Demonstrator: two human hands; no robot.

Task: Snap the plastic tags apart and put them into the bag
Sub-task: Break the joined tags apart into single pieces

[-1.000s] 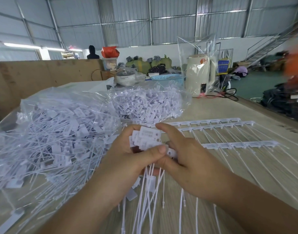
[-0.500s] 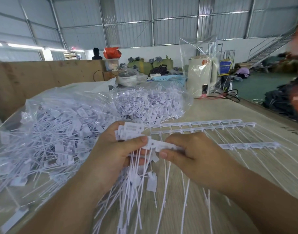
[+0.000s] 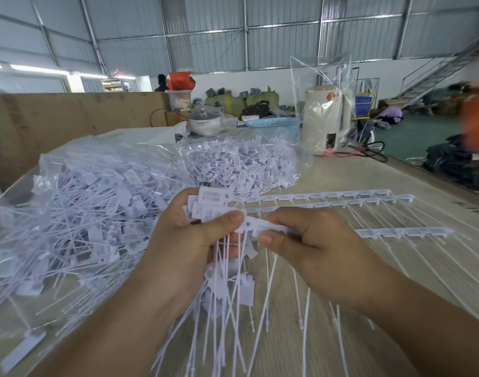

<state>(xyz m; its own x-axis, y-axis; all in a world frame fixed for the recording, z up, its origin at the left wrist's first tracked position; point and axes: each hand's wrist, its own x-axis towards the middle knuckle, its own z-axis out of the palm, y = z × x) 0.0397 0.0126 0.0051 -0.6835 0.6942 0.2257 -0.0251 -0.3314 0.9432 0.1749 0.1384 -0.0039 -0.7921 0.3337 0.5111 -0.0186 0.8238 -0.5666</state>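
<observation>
the left hand (image 3: 184, 248) was clenched around a bundle of separated tags (image 3: 209, 206), thumb pressed on top. the right hand (image 3: 314, 248) pinched the strip of joined tags (image 3: 262, 227) between thumb and fingers (image 3: 290, 217), touching the left thumb. their thin tails hung down over the desk (image 3: 368, 180). the clear bag (image 3: 78, 213), full of tags, lay just left of the hands.

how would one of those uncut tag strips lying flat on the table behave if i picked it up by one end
The nearest tag strip would probably hold fairly straight along its joined heads, since all three rows lie in rigid-looking lines. Its thin tails would likely droop and sway, like those hanging below the left hand. It looks light, and it may snap at a joint if bent.
</observation>
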